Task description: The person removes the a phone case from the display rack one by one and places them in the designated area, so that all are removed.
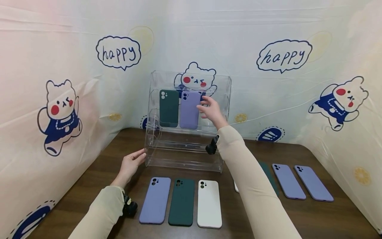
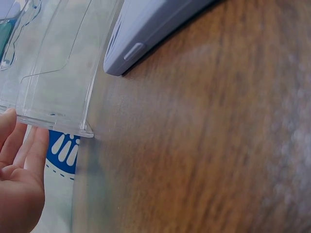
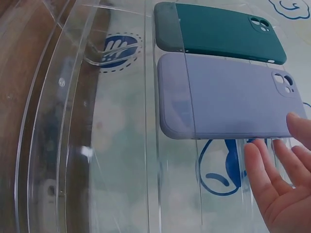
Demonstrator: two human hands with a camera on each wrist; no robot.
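A clear acrylic tiered rack (image 1: 185, 156) stands at the back of the brown table. On its top shelf a dark green phone case (image 1: 168, 108) leans beside a lavender case (image 1: 190, 109). My right hand (image 1: 210, 109) hovers open at the lavender case's (image 3: 223, 102) right edge, fingers (image 3: 265, 174) straight, holding nothing; whether they touch it is unclear. My left hand (image 1: 131, 164) rests with straight fingers (image 2: 29, 145) against the rack's lower left corner (image 2: 58, 119).
In front of the rack lie a lavender case (image 1: 155, 200), a dark green case (image 1: 181, 201) and a white case (image 1: 209, 203). To the right lie two more lavender cases (image 1: 288, 181) (image 1: 313, 183) and partly hidden ones behind my right sleeve. Printed sheeting walls the table.
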